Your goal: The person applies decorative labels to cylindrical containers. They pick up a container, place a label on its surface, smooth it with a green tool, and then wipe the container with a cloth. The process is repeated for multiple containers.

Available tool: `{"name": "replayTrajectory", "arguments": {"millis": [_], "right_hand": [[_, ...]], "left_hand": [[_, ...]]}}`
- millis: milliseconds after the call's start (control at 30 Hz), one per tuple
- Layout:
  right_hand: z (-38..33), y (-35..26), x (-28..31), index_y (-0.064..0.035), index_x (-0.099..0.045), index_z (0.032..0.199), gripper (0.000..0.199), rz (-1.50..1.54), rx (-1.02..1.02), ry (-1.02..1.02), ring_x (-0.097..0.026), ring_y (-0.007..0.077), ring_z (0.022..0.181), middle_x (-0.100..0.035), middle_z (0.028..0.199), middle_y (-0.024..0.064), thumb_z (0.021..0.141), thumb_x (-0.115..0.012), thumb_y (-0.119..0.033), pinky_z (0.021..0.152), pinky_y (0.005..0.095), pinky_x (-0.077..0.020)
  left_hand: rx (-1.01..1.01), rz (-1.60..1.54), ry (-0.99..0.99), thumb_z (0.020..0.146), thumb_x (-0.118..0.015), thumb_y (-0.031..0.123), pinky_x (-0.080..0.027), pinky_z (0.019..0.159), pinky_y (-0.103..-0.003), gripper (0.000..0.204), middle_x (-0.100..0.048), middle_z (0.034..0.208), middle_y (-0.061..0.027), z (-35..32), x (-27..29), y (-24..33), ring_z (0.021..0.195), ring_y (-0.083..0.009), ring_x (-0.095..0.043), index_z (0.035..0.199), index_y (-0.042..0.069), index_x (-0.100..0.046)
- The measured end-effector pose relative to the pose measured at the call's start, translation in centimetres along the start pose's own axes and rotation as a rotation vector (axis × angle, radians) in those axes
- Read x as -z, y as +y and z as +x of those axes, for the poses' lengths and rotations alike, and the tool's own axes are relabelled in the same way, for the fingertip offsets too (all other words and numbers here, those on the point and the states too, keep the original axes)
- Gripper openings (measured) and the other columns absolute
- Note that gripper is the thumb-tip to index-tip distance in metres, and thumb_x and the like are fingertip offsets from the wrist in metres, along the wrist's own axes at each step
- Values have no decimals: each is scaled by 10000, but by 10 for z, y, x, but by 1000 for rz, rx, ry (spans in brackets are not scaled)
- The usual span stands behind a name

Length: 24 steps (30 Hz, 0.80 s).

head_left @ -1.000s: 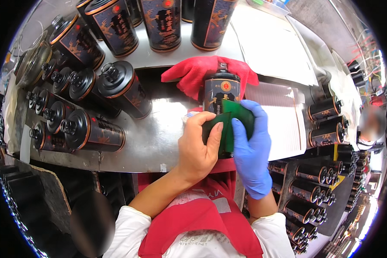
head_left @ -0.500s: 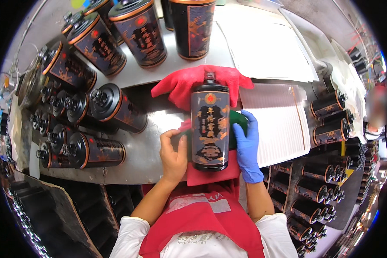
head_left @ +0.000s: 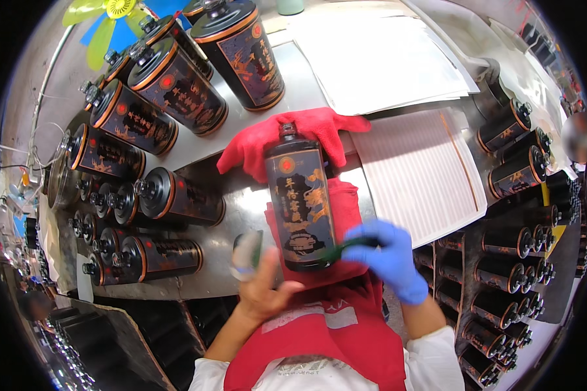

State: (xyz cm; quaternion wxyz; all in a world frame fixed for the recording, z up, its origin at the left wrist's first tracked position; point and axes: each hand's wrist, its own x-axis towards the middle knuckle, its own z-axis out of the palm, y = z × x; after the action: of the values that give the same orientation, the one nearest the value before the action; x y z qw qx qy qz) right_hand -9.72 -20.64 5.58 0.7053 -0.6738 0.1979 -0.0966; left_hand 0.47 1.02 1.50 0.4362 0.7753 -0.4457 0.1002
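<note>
Black bottle (head_left: 301, 207) lies flat on the red cloth (head_left: 287, 135) so it won't roll. My gloved right hand (head_left: 388, 257) pinches a green pad (head_left: 338, 249) against its base; my bare left hand (head_left: 267, 287), fingers loose, steadies beside it.

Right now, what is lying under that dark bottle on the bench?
A red cloth shows under the dark bottle, sticking out beyond its neck and right side on the metal bench. Whatever lies directly beneath the bottle's body is covered.
</note>
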Motion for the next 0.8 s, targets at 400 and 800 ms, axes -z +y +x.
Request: {"name": "replayTrajectory", "arguments": {"millis": [400,800], "right_hand": [[71,4,-5,-46,-651,854,238,-68,687,182,-603,191,788,-622,868,67,670,-656,105,700,283,-491],[98,-50,-3,-62,-669,903,186,-340,638,238,-577,162,760,-608,830,43,725,-721,-50,648,270,-484]], "left_hand": [[93,79,54,630,-703,-20,-448,853,-388,356,-564,1141,-258,-6,-23,10,971,-367,-581,983,-16,-661],[-106,135,77,553,-695,29,-467,715,-382,280,-630,958,-225,15,-13,10,797,-316,-592,826,-30,-669]]}}
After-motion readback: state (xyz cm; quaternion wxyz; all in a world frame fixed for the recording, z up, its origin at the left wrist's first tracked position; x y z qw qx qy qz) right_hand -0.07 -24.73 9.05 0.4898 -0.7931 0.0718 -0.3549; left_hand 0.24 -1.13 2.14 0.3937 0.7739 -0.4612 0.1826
